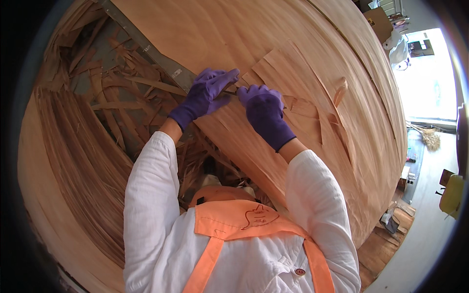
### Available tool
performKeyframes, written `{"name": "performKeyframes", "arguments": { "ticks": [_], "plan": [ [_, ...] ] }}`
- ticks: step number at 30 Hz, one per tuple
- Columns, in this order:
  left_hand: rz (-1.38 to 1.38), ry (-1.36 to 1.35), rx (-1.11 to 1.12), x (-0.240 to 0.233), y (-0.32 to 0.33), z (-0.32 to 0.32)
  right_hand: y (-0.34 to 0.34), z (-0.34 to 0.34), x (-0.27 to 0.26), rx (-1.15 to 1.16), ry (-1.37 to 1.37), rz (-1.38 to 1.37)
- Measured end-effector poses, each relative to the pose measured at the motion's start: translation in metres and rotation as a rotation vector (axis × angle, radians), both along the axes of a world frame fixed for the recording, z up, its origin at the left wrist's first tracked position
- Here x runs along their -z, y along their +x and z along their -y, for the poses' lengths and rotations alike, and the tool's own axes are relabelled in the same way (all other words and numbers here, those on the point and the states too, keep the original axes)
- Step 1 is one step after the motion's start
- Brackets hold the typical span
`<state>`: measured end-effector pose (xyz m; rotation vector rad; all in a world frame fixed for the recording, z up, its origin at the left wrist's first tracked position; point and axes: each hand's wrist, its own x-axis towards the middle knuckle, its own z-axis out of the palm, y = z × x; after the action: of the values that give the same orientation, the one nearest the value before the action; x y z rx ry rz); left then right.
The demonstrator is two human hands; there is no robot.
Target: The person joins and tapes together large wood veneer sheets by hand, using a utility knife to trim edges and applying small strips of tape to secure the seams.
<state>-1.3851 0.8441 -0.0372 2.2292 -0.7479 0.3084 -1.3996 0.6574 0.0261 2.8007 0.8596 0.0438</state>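
Both hands wear purple gloves over a stack of thin wood veneer sheets [216, 33]. My left hand [209, 91] lies at the stack's near edge, fingers stretched out, beside the end of a long grey metal straightedge [161, 60] with worn label patches. Just right of it, my right hand [262, 106] is closed around a thin dark tool, probably a knife, whose narrow tip [231, 92] points toward the left hand. Torn veneer pieces [274, 67] lie on the stack ahead of and right of the right hand.
Veneer offcut strips [121, 88] litter the floor at left, beside another veneer stack [80, 161]. A curled strip [340, 91] rests on the main stack. At right are a straw broom [430, 138], a yellow container [451, 196] and wood scraps [381, 245] on the floor.
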Motion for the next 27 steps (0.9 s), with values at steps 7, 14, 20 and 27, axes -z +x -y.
{"name": "performKeyframes", "arguments": {
  "ticks": [7, 14, 20, 27],
  "plan": [
    [0.088, 0.074, -0.035, -0.002, 0.004, 0.008, 0.005, -0.019, -0.002, 0.094, 0.047, -0.039],
    [0.139, 0.238, -0.077, -0.009, 0.002, 0.007, 0.007, -0.017, -0.001, 0.22, 0.132, -0.207],
    [0.099, 0.353, -0.024, -0.012, 0.004, 0.008, -0.003, 0.009, -0.011, 0.285, 0.162, -0.291],
    [0.025, 0.351, 0.042, -0.011, 0.007, 0.002, -0.022, 0.059, -0.02, 0.511, 0.179, -0.32]
  ]
}}
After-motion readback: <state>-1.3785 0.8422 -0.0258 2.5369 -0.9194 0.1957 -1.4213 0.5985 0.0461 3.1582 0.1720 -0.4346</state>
